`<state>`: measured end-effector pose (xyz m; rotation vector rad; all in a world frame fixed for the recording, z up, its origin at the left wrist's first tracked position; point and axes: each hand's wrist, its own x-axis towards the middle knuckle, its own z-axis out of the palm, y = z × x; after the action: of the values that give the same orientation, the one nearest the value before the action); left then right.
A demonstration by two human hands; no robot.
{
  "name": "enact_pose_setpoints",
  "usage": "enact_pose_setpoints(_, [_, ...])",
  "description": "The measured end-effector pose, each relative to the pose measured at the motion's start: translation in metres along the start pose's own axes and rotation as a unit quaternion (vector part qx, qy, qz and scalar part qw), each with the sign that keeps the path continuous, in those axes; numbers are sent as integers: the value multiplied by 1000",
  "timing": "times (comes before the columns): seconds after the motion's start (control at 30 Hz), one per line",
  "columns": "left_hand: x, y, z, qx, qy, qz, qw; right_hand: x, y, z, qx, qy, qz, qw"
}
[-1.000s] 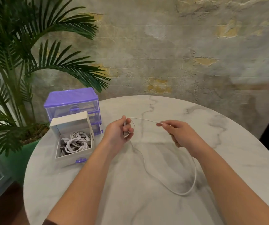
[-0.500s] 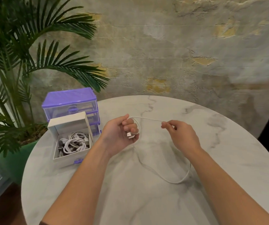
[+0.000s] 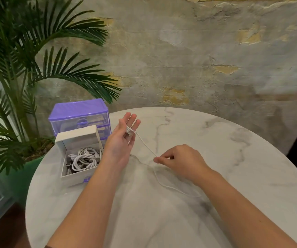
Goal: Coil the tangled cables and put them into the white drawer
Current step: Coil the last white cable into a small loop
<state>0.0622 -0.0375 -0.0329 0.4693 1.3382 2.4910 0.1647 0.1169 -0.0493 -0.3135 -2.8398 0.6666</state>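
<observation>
A thin white cable (image 3: 146, 144) runs between my two hands over the round marble table (image 3: 233, 176). My left hand (image 3: 121, 140) is held up with straight fingers, and the cable is looped round them with its USB plug (image 3: 128, 134) against the palm side. My right hand (image 3: 178, 162) pinches the cable lower down, near the table. The rest of the cable trails in a loop on the marble under my right forearm. The white drawer (image 3: 77, 154) stands pulled out at the left and holds several coiled white cables (image 3: 84, 159).
A purple drawer unit (image 3: 79, 115) stands behind the white drawer at the table's left edge. A green-potted palm (image 3: 18, 68) spreads over the left side. A rough plaster wall rises beyond the table's far edge.
My left hand opened its fingers and lifted up and back, with the cable now wound round them. My right hand dropped toward the table and nearer me, drawing the cable taut.
</observation>
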Motion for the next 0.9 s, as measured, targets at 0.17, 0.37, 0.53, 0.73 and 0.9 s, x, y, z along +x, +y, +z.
enact_pose_setpoints(0.17, [0, -9, -4, 214, 17, 76, 974, -9, -8, -9, 44, 31, -97, 994])
enact_pose_setpoints(0.37, [4, -27, 4, 375, -41, 66, 924, -7, -2, -18, 185, 214, -130, 950])
enact_pose_setpoints(0.53, [-5, -30, 11, 448, -128, 48, 883, 1, 14, -18, 216, 269, -107, 933])
enact_pose_setpoints(0.73, [-19, -22, 20, 322, -204, -64, 922, 2, 16, -22, 196, 309, -81, 927])
enact_pose_setpoints(0.9, [-18, -13, 24, 182, -191, -140, 954, -1, 19, -31, 158, 317, 99, 930])
